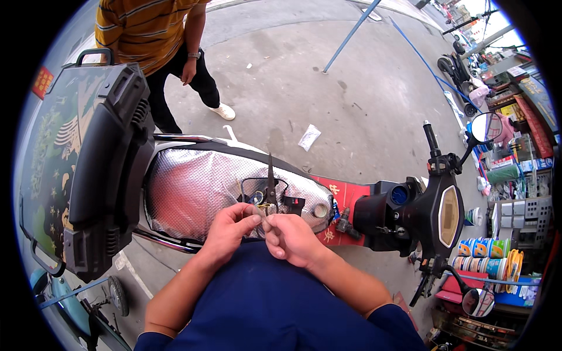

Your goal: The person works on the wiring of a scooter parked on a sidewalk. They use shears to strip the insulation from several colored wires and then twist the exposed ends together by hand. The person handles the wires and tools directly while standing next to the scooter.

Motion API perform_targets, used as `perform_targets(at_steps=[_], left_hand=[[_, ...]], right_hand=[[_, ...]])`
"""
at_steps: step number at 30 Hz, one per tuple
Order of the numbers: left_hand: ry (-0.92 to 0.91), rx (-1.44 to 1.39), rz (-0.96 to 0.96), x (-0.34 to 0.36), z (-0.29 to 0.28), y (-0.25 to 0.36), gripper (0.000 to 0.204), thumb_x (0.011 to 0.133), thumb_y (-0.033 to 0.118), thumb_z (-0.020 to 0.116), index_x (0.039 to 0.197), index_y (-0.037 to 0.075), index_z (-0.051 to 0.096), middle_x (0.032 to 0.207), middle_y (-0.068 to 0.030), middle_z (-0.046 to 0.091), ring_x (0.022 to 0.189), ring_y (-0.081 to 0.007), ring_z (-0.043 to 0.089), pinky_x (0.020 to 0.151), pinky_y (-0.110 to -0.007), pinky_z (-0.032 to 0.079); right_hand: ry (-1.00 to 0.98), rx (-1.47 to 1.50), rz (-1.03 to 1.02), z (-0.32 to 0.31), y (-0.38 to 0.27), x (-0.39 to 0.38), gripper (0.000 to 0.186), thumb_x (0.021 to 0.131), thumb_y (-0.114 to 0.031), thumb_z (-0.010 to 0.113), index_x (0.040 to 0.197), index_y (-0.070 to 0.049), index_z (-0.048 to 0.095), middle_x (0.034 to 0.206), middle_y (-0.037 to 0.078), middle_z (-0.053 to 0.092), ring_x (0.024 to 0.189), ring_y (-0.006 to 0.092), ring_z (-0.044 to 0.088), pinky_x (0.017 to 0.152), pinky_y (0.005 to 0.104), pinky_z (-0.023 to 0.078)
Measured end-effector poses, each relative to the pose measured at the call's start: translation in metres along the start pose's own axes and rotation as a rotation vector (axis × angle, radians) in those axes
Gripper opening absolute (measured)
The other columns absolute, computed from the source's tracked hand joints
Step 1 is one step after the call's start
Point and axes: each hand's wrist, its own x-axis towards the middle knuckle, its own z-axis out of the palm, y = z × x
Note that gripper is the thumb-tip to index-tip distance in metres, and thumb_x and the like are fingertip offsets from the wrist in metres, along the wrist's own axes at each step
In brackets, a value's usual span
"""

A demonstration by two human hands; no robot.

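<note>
In front of my waist, my left hand (233,230) and my right hand (293,237) meet fingertip to fingertip, both closed in a pinch on thin wire (266,206); the exact ends are covered by my fingers. Just beyond them lies a pair of dark scissors (271,181), blades pointing away from me. They rest on the silver quilted cover (202,181) of a scooter seat. Beside the scissors, a small black part (294,202) with a dark lead sits close to my right fingers. A round roll or cap (320,210) is at the seat's right end.
A large black storage box (108,158) stands at the scooter's left end. Handlebars with mirrors (448,216) rise at right, near a power drill (345,223) on the red footboard mat. A person in a striped shirt (146,29) stands across. Wire spools (483,257) fill a shop display.
</note>
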Motion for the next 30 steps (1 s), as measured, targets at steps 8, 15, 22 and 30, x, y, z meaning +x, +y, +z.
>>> perform_targets(at_steps=[8, 15, 22, 30], left_hand=[[0.01, -0.153, -0.091, -0.001, 0.0, 0.002, 0.005, 0.09, 0.008, 0.062, 0.092, 0.004, 0.062, 0.076, 0.0029, 0.056, 0.066, -0.006, 0.049, 0.061, -0.021, 0.041], [-0.011, -0.01, -0.002, -0.001, 0.002, 0.0, 0.006, 0.091, 0.01, 0.062, 0.093, 0.004, 0.062, 0.078, 0.0027, 0.058, 0.067, -0.0058, 0.049, 0.062, -0.021, 0.04], [-0.047, -0.176, -0.074, -0.001, -0.001, -0.001, 0.007, 0.092, 0.011, 0.061, 0.093, 0.004, 0.061, 0.079, 0.0018, 0.058, 0.068, -0.0066, 0.05, 0.062, -0.021, 0.041], [-0.011, -0.143, -0.103, -0.006, 0.003, 0.008, 0.009, 0.093, 0.014, 0.061, 0.09, 0.006, 0.06, 0.077, 0.0011, 0.058, 0.063, -0.0058, 0.048, 0.057, -0.02, 0.038]], right_hand=[[0.3, -1.627, -1.436, -0.002, -0.001, 0.005, 0.016, 0.082, -0.01, 0.068, 0.095, -0.003, 0.061, 0.073, 0.012, 0.059, 0.063, 0.0268, 0.062, 0.055, 0.0377, 0.05], [0.001, -0.037, -0.064, -0.003, -0.002, 0.009, 0.025, 0.098, -0.022, 0.049, 0.081, -0.006, 0.055, 0.066, 0.003, 0.055, 0.046, 0.0108, 0.051, 0.04, 0.0227, 0.034], [0.245, -1.243, -1.103, 0.002, -0.002, -0.005, 0.017, 0.087, -0.008, 0.066, 0.1, -0.001, 0.059, 0.078, 0.011, 0.061, 0.064, 0.0248, 0.062, 0.056, 0.0328, 0.05], [0.184, -1.122, -1.088, -0.001, 0.001, 0.009, 0.013, 0.085, -0.003, 0.066, 0.096, 0.0, 0.06, 0.084, 0.014, 0.061, 0.071, 0.0288, 0.063, 0.064, 0.0353, 0.051]])
